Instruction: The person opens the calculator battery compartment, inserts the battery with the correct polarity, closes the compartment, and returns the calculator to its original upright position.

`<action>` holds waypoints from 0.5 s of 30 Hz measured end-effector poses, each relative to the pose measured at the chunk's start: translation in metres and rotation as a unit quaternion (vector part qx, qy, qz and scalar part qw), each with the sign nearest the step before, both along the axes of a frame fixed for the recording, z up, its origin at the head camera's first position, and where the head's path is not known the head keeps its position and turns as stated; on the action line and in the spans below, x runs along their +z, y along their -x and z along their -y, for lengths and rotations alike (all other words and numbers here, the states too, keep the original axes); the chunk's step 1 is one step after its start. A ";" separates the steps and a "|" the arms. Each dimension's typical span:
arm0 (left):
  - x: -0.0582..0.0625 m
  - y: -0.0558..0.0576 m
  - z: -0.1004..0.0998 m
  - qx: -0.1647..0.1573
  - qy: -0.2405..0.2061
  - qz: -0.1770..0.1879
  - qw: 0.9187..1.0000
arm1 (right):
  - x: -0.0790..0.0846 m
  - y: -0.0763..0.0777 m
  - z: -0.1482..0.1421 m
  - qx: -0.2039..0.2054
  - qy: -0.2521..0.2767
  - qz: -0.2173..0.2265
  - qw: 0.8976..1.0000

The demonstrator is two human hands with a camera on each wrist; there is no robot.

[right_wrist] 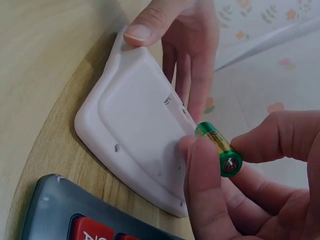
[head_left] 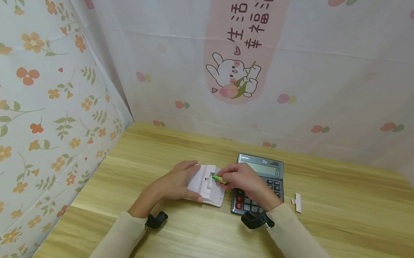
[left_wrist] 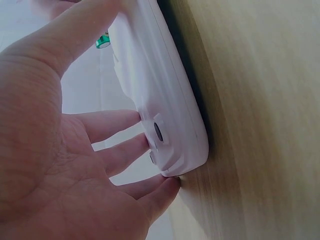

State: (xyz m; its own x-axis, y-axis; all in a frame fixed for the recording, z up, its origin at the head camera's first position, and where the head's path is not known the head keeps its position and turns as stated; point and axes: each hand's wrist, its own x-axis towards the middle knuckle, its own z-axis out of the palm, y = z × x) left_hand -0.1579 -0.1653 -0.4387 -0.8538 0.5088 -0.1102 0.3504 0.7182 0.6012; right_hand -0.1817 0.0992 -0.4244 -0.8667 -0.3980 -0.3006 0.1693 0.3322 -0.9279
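A white plastic device [head_left: 195,182] lies on the table with its screw-dotted back up and a narrow battery slot [head_left: 209,182] uncovered. My left hand [head_left: 176,180] grips it from the left, thumb on the near edge and fingers at the far edge. Between the thumb and fingers of my right hand [head_left: 245,179], a small green and gold battery [right_wrist: 220,149] is pinched, tilted over the right side of the slot. One flat metal end of the battery faces the right wrist camera. In the left wrist view, only its green tip shows.
Under the right hand and forearm lies a grey desk calculator [head_left: 263,168], its display lit with a zero. A small white battery cover [head_left: 298,203] rests to its right on the wooden table [head_left: 332,234]. Patterned cloth walls [head_left: 311,72] stand behind and at the left.
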 end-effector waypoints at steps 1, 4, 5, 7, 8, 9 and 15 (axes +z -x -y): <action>0.000 0.000 0.000 0.001 0.001 0.002 1.000 | 0.001 0.000 0.001 0.000 -0.006 -0.003 1.000; 0.002 -0.001 0.000 0.003 0.004 0.005 1.000 | 0.002 0.000 0.002 -0.005 -0.022 -0.008 1.000; 0.002 -0.001 0.000 0.003 0.005 0.006 1.000 | 0.002 0.000 0.003 -0.006 -0.026 -0.009 1.000; 0.002 -0.001 -0.001 0.003 0.005 0.005 1.000 | 0.002 0.000 0.003 -0.010 -0.033 -0.012 0.999; 0.002 -0.001 -0.001 0.002 0.006 0.004 1.000 | 0.002 0.001 0.003 -0.012 -0.036 -0.013 0.999; 0.002 -0.001 -0.001 0.002 0.006 0.003 1.000 | 0.002 0.001 0.004 -0.013 -0.038 -0.015 0.999; 0.001 -0.001 -0.001 0.001 0.007 0.002 1.000 | 0.004 0.002 0.006 -0.014 -0.042 -0.030 0.999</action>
